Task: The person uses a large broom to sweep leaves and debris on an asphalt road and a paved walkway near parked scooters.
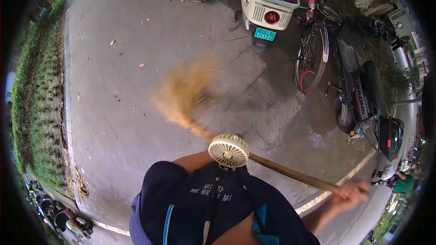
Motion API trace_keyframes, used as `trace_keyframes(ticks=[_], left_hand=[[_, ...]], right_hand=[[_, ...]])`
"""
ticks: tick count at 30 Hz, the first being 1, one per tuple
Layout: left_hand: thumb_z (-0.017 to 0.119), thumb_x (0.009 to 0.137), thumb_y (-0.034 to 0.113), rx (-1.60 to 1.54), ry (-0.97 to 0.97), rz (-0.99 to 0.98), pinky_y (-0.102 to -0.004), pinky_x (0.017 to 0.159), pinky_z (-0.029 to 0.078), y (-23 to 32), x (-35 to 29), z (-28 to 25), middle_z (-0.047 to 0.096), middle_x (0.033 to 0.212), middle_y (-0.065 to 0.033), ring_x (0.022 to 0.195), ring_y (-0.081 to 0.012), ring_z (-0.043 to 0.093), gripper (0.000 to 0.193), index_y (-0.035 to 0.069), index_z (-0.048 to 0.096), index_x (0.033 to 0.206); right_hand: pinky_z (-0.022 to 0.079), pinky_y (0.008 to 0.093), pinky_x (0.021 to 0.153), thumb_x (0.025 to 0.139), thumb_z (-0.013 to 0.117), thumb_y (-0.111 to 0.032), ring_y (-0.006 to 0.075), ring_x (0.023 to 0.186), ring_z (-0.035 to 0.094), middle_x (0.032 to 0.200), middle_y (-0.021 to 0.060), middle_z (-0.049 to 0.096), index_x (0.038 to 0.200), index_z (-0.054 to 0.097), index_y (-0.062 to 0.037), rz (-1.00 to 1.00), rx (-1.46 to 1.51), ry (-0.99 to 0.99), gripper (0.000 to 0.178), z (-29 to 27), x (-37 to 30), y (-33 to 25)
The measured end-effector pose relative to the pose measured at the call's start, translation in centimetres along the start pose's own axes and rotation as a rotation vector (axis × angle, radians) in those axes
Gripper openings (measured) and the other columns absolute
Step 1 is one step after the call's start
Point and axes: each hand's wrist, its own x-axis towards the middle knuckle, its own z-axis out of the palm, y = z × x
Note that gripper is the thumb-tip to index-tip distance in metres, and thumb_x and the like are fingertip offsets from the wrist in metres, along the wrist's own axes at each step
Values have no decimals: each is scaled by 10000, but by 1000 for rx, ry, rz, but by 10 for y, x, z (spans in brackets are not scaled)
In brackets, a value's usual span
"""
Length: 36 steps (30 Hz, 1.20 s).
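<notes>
My right hand (349, 194) is closed around the upper end of a long wooden handle (295, 177), out to the right of my body. This handle belongs to a straw broom (186, 90), whose yellowish bristles are smeared by motion over the pavement ahead of me. A round cream-coloured fan (228, 151) hangs at my chest and covers the middle of the handle. My left forearm (195, 160) reaches in behind the fan, so the left hand and its fingers are hidden.
Grey pavement (113, 109) has scattered leaves and damp patches. A cream and red scooter (268, 7) stands ahead, with a bicycle (313, 50) and a dark motor scooter (363, 95) to its right. A planted bed (45, 109) runs along the left, behind a kerb.
</notes>
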Motion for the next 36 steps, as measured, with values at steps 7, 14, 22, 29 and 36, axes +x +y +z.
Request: trace_keyframes(ticks=[7,14,22,29,36], left_hand=[[634,658,298,244,-235,-592,-402,706,528,-94,-52,-90,677,811,-91,808,-284,659,222,167,704,824],[664,654,277,112,32,-23,-431,626,516,24,165,-200,658,730,-96,729,-299,648,147,152,679,729],[685,661,284,21,152,88,-409,809,477,-154,282,-280,627,871,-61,856,-301,602,174,171,660,790],[701,657,280,19,404,-465,-426,761,494,-381,43,-288,650,849,-117,870,-316,609,185,162,691,799],[626,665,258,136,-61,-771,-416,715,511,-390,-10,-423,669,818,-93,812,-287,646,172,167,691,796]], right_hand=[[354,247,454,763,495,-9,93,451,337,548,-26,339,811,446,-89,517,546,-263,105,81,-8,154],[252,216,448,832,503,-26,57,464,265,558,-36,260,785,392,-96,26,414,-82,139,8,104,24],[254,202,423,822,503,-50,61,421,301,518,-29,278,721,376,-106,-143,111,-112,172,289,54,60],[358,257,448,770,487,-32,106,456,367,573,-20,334,778,416,-82,152,61,-429,87,507,12,153],[373,253,481,760,511,-56,93,483,361,576,-23,355,877,427,-94,554,398,-350,149,582,23,189]])
